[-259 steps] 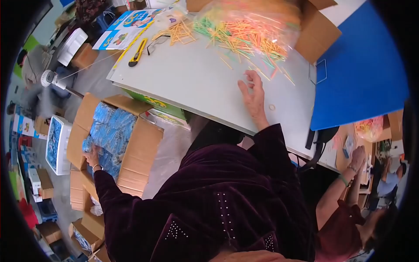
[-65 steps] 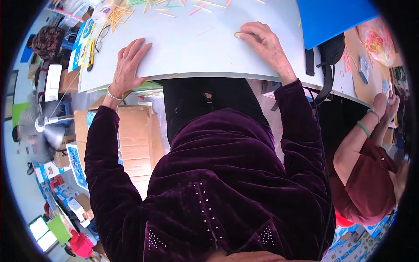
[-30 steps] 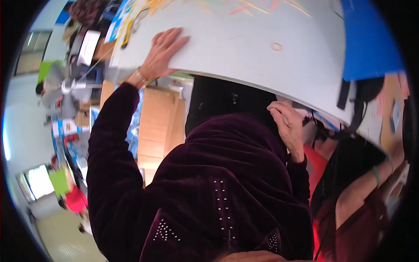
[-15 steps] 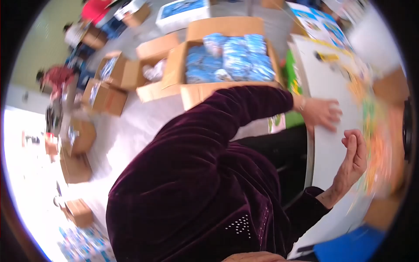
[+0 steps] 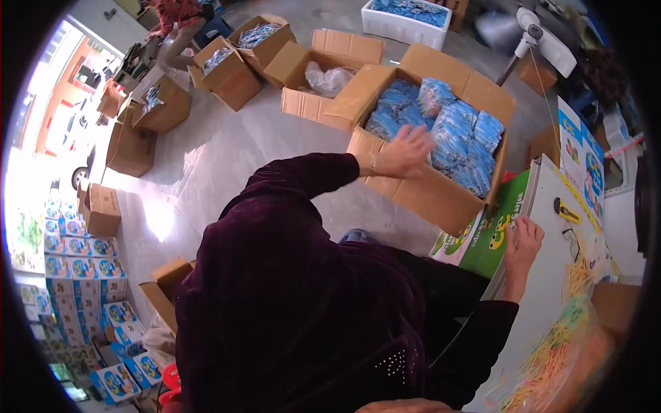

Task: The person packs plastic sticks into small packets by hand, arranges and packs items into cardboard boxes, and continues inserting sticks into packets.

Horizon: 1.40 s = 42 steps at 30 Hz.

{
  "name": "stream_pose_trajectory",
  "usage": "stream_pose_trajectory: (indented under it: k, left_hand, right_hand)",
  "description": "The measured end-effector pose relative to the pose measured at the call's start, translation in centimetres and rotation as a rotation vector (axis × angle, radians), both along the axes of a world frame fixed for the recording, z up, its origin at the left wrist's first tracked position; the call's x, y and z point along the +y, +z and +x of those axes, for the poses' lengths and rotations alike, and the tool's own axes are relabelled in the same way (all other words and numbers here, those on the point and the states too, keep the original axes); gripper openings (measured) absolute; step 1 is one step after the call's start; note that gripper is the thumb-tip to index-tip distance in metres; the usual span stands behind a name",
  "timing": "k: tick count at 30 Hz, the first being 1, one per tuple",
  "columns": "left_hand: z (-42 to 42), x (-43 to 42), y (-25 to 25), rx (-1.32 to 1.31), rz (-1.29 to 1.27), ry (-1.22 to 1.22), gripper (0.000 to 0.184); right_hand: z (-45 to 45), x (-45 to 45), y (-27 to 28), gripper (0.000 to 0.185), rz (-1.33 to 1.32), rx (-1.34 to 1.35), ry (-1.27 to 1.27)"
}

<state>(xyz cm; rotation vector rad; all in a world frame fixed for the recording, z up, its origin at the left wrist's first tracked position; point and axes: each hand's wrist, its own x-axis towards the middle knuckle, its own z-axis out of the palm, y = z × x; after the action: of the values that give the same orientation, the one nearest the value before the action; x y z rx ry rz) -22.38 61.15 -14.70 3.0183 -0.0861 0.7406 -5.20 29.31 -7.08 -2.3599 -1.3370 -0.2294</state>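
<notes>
My left hand [image 5: 407, 151] is over the near flap of a large open cardboard box [image 5: 430, 206], its fingers stretched out and blurred, with nothing visible in them. Blue-and-white plastic packets [image 5: 454, 138] fill that box. My right hand [image 5: 523, 248] is at the near edge of the white table [image 5: 527, 289]. Its fingers are curled in; whatever is in them, if anything, is hidden. Beyond it on the tabletop lies a yellow-and-black utility knife [image 5: 567, 210]. Thin yellow and orange sticks [image 5: 547, 361], partly under clear plastic, lie along the table nearer to me.
A green printed carton [image 5: 499, 224] stands between table and large box. Behind are more open cardboard boxes [image 5: 231, 79], a white foam box [image 5: 405, 26] and a fan [image 5: 530, 31]. Printed cartons [image 5: 82, 265] are stacked at left. A person [image 5: 180, 20] sits at the back left.
My left hand has moved off the tabletop to above the large box. My right hand has shifted to the table's near edge. The view has turned, showing the fan and stacked cartons.
</notes>
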Motion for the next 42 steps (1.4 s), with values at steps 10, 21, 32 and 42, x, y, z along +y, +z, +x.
stream_pose_trajectory:
  k: [10, 21, 32, 42]
  left_hand:
    - [-0.9, 1.9, -5.2, 0.167, -0.087, 0.142, 0.041]
    - [-0.9, 1.3, -5.2, 0.047, -0.181, 0.202, 0.036]
    - [-0.7, 2.2, -6.8, -0.132, -0.134, 0.087, 0.035]
    - [-0.4, 2.5, -6.6, -0.057, -0.080, 0.091, 0.033]
  right_hand:
    - [-1.3, 0.1, -0.4, 0.038, -0.247, -0.250, -0.085]
    - [-2.0, 1.0, -0.1, 0.035, -0.402, -0.323, -0.128]
    - [-1.2, 1.0, -1.6, 0.028, -0.576, -0.630, -0.140]
    - [-1.4, 0.8, -1.7, 0.042, -0.545, -0.659, -0.159]
